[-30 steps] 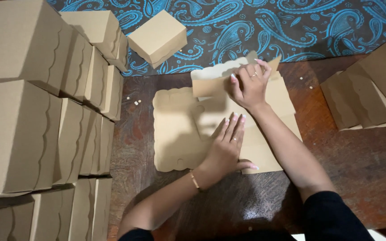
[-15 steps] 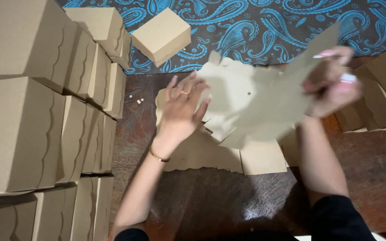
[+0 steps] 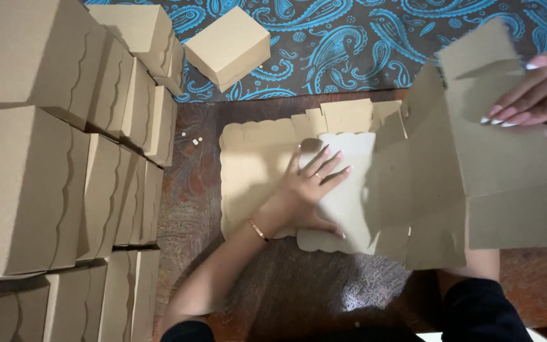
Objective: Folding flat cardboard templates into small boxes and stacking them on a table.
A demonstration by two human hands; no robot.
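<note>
The dark wooden table [image 3: 324,297] is hemmed in on its left by rows of folded tan boxes [image 3: 52,158] with wavy-edged flaps, stacked from the top corner down to the bottom edge of the view. Bare wood stays free in a narrow strip between those rows and the flat sheets, and in a wider patch near the person's body. Beyond the far edge of the table lies a blue cloth [image 3: 362,44] with a curling pattern, and on it one single closed box [image 3: 228,47] sits apart from the rows, turned at an angle.

The biggest loose piece is the flat cardboard cutout [image 3: 476,183], plain brown, creased into panels with small tabs, raised off the table and tilted at the right of the view. The right hand [image 3: 536,101] grips it near its upper edge, fingers closed over the card. Under and left of it a pile of flat sheets [image 3: 254,171] with scalloped edges lies on the wood, a paler one on top. The left hand [image 3: 308,187] presses flat on that pile, fingers spread, holding nothing; a thin bracelet [image 3: 258,230] circles its wrist. The two hands are well apart
</note>
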